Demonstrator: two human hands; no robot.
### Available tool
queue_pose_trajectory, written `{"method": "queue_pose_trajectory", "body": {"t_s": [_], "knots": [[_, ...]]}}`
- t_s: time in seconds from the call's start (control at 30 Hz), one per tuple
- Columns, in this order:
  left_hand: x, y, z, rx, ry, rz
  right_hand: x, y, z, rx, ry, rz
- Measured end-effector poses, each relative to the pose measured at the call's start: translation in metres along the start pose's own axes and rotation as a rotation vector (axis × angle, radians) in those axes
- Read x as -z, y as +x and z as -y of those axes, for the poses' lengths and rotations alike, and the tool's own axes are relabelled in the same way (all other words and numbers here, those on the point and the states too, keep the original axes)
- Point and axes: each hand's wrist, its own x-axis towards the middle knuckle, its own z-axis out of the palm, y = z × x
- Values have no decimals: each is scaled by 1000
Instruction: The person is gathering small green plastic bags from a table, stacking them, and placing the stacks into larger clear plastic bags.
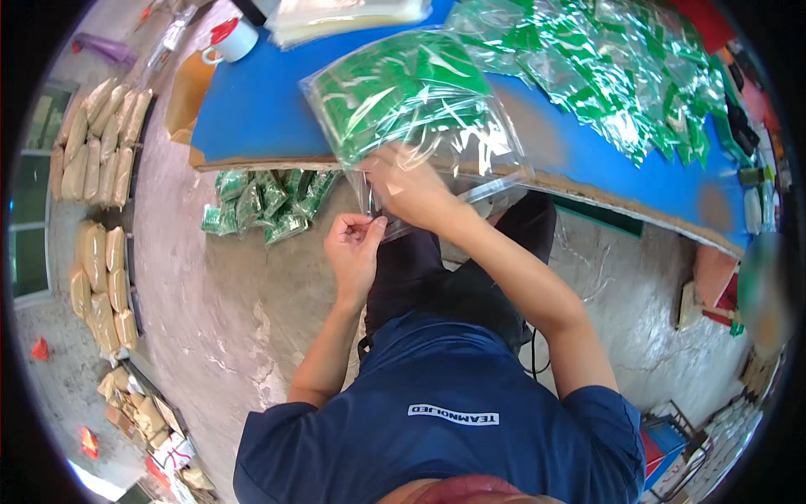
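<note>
A large clear plastic bag (409, 84) filled with green-printed packets lies over the front edge of the blue table, its loose end hanging toward me. My left hand (354, 250) is closed, thumb and forefinger pinching a corner of that loose end. Close beside it, my right hand (409, 186) is at the bag's near end, smeared by motion. Its fingers are partly behind shiny film, and I cannot tell whether they grip anything. On the table to the right spreads a heap of small clear packets with green pieces (600, 80).
The blue table (252, 118) has a worn brown front edge. At its far left stand a white mug with a red lid (231, 40) and a stack of clear plastic bags (344, 18). Filled green packets (273, 202) lie below the table edge. Tan bundles (102, 281) stand along the left.
</note>
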Motion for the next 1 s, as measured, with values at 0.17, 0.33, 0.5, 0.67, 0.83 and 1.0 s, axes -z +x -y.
{"method": "queue_pose_trajectory", "body": {"t_s": [0.17,0.33,0.5,0.67,0.83,1.0], "knots": [[7,3,-6,-66,70,-106,-24,17,7,58,216,-53],[18,3,-6,-77,44,-144,8,-2,-34,-101,77,-126],[26,0,3,-24,35,-141,24,-5,-54,-132,-46,-206],[31,1,-2,-34,70,-180,28,-3,-48,-474,227,-441],[30,-3,-2,-12,87,-164,31,29,-28,-1136,1493,-624],[17,-7,-10,-20,17,-138,21,27,-34,-992,1190,-671]]}}
